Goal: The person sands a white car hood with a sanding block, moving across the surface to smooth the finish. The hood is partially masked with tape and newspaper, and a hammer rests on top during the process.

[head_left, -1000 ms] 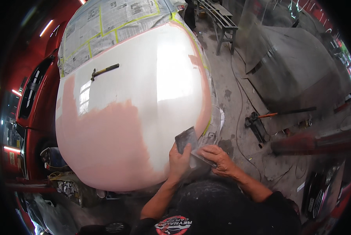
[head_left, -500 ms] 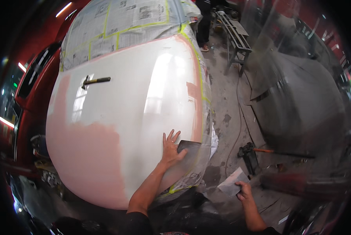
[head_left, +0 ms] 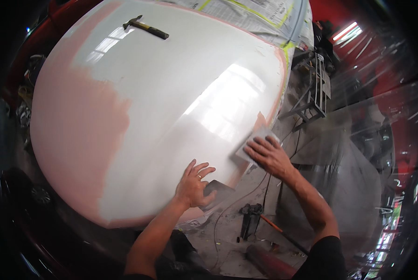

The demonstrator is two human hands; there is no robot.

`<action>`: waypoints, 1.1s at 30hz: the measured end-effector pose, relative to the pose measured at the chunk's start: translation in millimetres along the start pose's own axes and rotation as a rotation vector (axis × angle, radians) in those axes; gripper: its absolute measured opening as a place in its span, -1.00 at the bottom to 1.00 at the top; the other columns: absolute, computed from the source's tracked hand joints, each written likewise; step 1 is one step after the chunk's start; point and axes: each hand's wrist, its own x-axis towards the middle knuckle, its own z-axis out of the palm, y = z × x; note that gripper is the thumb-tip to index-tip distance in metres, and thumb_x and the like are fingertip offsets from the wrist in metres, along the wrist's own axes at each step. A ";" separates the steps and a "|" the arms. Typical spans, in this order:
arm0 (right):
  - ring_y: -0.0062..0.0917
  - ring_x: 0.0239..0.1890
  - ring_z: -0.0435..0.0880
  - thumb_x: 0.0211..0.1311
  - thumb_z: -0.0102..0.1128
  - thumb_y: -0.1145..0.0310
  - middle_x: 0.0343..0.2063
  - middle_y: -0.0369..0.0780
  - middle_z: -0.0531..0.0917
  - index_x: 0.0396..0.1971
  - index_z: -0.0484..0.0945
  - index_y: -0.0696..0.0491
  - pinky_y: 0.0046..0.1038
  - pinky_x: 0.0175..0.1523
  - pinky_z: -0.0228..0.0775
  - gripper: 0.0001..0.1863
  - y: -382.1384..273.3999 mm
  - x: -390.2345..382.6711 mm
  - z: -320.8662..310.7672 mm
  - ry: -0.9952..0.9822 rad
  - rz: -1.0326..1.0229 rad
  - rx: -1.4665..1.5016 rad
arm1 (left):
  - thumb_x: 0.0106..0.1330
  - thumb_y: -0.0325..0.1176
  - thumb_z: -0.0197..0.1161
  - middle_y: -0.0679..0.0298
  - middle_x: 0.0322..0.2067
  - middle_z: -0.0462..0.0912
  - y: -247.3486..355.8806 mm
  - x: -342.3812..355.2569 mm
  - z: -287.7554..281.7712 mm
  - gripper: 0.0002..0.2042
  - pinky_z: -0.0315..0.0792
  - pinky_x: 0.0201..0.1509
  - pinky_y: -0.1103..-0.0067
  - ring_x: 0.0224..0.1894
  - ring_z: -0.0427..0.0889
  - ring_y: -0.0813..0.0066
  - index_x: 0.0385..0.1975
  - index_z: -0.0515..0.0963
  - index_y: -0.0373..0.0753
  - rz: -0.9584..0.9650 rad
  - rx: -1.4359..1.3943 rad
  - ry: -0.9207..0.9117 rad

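Note:
A white car hood (head_left: 157, 107) with pink filler patches (head_left: 78, 126) curves in front of me. My left hand (head_left: 192, 189) rests near its lower right edge, fingers spread, with its thumb across a thin dark rectangular plate (head_left: 221, 187). The plate is pinched at the thumb side, and its exact kind cannot be told. My right hand (head_left: 269, 154) presses a pale grey sheet of sandpaper (head_left: 246, 148) flat on the hood's right edge, beside a small pink patch (head_left: 261, 120). Its fingers lie over the sheet and hide part of it.
A hammer (head_left: 146, 28) lies on the far part of the hood. Newspaper masking (head_left: 246, 16) with yellow tape covers the car beyond. At right stand a metal trestle (head_left: 314, 100) and a grey panel behind plastic film (head_left: 330, 186). A jack (head_left: 251, 217) and hose (head_left: 241, 193) are on the floor.
My right hand has come up from beside the car and laid the sandpaper on the hood's edge. My left hand keeps the dark plate. The view has turned, shifting the hood left.

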 end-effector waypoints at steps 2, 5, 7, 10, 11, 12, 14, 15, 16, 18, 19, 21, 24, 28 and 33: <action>-0.37 0.36 0.34 0.29 -0.01 0.35 0.27 -0.29 0.45 0.32 0.35 -0.13 -0.12 0.45 0.05 -0.45 22.0 26.7 3.4 0.006 -0.021 -0.030 | -0.03 -0.10 0.31 0.31 0.12 0.53 -2.6 -0.1 0.0 -0.67 0.00 0.51 0.11 0.30 0.33 0.25 -0.67 0.68 -0.31 -0.010 -0.006 0.025; -0.41 0.37 0.32 0.31 -0.03 0.35 0.28 -0.32 0.44 0.33 0.33 -0.12 -0.14 0.45 0.06 -0.45 34.4 58.7 9.7 -0.008 -0.074 -0.036 | -0.04 -0.10 0.32 0.32 0.11 0.53 -5.4 -1.7 -2.2 -0.67 0.02 0.50 0.12 0.30 0.34 0.29 -0.65 0.69 -0.30 -0.015 -0.015 0.048; -0.40 0.38 0.31 0.32 -0.03 0.35 0.30 -0.32 0.43 0.33 0.34 -0.11 -0.16 0.45 0.06 -0.46 33.9 69.7 15.3 -0.020 -0.111 -0.013 | -0.04 -0.10 0.33 0.33 0.11 0.53 -3.6 -0.7 -4.7 -0.68 0.03 0.50 0.13 0.29 0.35 0.31 -0.65 0.69 -0.29 -0.029 -0.028 0.029; -0.39 0.38 0.30 0.23 0.05 0.39 0.31 -0.31 0.41 0.32 0.34 -0.09 -0.17 0.44 0.08 -0.41 27.9 74.3 25.3 -0.025 -0.098 0.041 | -0.04 -0.12 0.33 0.35 0.11 0.54 -3.5 1.5 -7.2 -0.70 0.04 0.50 0.14 0.29 0.35 0.33 -0.66 0.69 -0.28 -0.028 -0.025 0.026; -0.38 0.38 0.30 0.19 0.09 0.42 0.32 -0.30 0.40 0.32 0.34 -0.09 -0.17 0.43 0.09 -0.37 25.3 72.0 25.6 -0.038 -0.081 0.050 | -0.04 -0.12 0.33 0.35 0.11 0.54 -3.7 1.4 -7.0 -0.71 0.04 0.50 0.15 0.29 0.35 0.34 -0.66 0.68 -0.27 -0.027 -0.021 0.030; -0.38 0.38 0.29 0.14 0.12 0.45 0.32 -0.29 0.39 0.33 0.35 -0.08 -0.17 0.43 0.10 -0.34 22.5 68.0 24.6 -0.051 -0.063 0.059 | -0.04 -0.12 0.33 0.35 0.11 0.54 -4.2 1.3 -7.6 -0.71 0.04 0.50 0.15 0.30 0.35 0.33 -0.67 0.68 -0.27 -0.031 -0.021 0.030; -0.36 0.38 0.28 -0.04 0.19 0.55 0.31 -0.26 0.40 0.34 0.34 -0.08 -0.17 0.41 0.12 -0.21 19.3 55.0 20.8 -0.083 -0.027 0.071 | -0.03 -0.13 0.33 0.35 0.11 0.54 -3.7 0.8 -7.1 -0.71 0.04 0.50 0.15 0.30 0.35 0.33 -0.67 0.68 -0.26 -0.034 -0.025 0.032; -0.36 0.38 0.29 -0.04 0.19 0.56 0.31 -0.26 0.40 0.33 0.34 -0.07 -0.17 0.41 0.12 -0.21 19.0 42.7 23.7 -0.093 -0.032 0.088 | -0.03 -0.12 0.33 0.35 0.11 0.54 -2.7 -1.0 -6.0 -0.71 0.04 0.50 0.15 0.30 0.35 0.34 -0.67 0.68 -0.26 -0.041 -0.028 0.026; -0.35 0.37 0.29 -0.05 0.19 0.56 0.30 -0.26 0.41 0.33 0.34 -0.07 -0.17 0.41 0.12 -0.21 20.8 28.0 28.8 -0.099 -0.031 0.102 | -0.03 -0.12 0.33 0.35 0.11 0.54 -2.3 -1.2 -6.2 -0.71 0.04 0.50 0.15 0.30 0.35 0.34 -0.67 0.68 -0.26 -0.040 -0.030 0.020; -0.36 0.34 0.33 -0.07 0.18 0.56 0.28 -0.28 0.43 0.33 0.34 -0.08 -0.17 0.40 0.12 -0.19 29.6 11.3 28.7 -0.121 -0.032 0.122 | -0.03 -0.11 0.33 0.35 0.11 0.54 -1.7 1.0 -8.2 -0.71 0.03 0.50 0.15 0.30 0.35 0.34 -0.67 0.68 -0.26 -0.039 -0.029 0.010; -0.37 0.33 0.33 -0.07 0.18 0.57 0.27 -0.28 0.43 0.33 0.34 -0.08 -0.16 0.40 0.12 -0.19 31.6 15.5 22.8 -0.138 -0.020 0.130 | -0.04 -0.11 0.33 0.35 0.11 0.53 -1.3 1.2 -8.8 -0.71 0.03 0.50 0.15 0.29 0.35 0.34 -0.67 0.68 -0.26 -0.037 -0.026 0.003; -0.38 0.32 0.35 -0.07 0.18 0.57 0.26 -0.29 0.44 0.33 0.34 -0.09 -0.14 0.39 0.13 -0.19 39.2 37.0 2.9 -0.178 -0.006 0.149 | -0.04 -0.11 0.33 0.35 0.11 0.54 -1.6 -0.4 -6.8 -0.70 0.03 0.50 0.15 0.30 0.35 0.34 -0.67 0.67 -0.26 -0.037 -0.027 0.011; -0.40 0.28 0.38 -0.08 0.17 0.58 0.21 -0.31 0.48 0.31 0.37 -0.21 -0.14 0.37 0.13 -0.19 38.2 75.3 -11.7 -0.105 -0.043 0.071 | -0.04 -0.10 0.32 0.34 0.11 0.54 -1.7 -1.7 -4.9 -0.70 0.03 0.50 0.14 0.30 0.35 0.33 -0.67 0.67 -0.26 -0.025 -0.032 0.031; -0.40 0.23 0.42 -0.03 0.16 0.55 0.13 -0.32 0.52 0.22 0.47 -0.28 -0.17 0.31 0.16 -0.29 34.5 105.0 -7.3 -0.120 -0.123 0.070 | 0.01 -0.04 0.29 0.35 0.13 0.52 -4.0 -1.3 -4.5 -0.66 -0.02 0.53 0.20 0.33 0.30 0.39 -0.66 0.67 -0.24 -0.035 -0.015 -0.007; -0.40 0.22 0.42 -0.04 0.20 0.52 0.12 -0.33 0.52 0.18 0.51 -0.27 -0.18 0.30 0.15 -0.33 39.8 112.2 -8.3 -0.232 -0.106 0.152 | 0.04 -0.02 0.26 0.37 0.13 0.52 -6.1 -0.5 -4.7 -0.64 -0.04 0.54 0.21 0.34 0.29 0.42 -0.66 0.67 -0.23 -0.028 0.002 0.006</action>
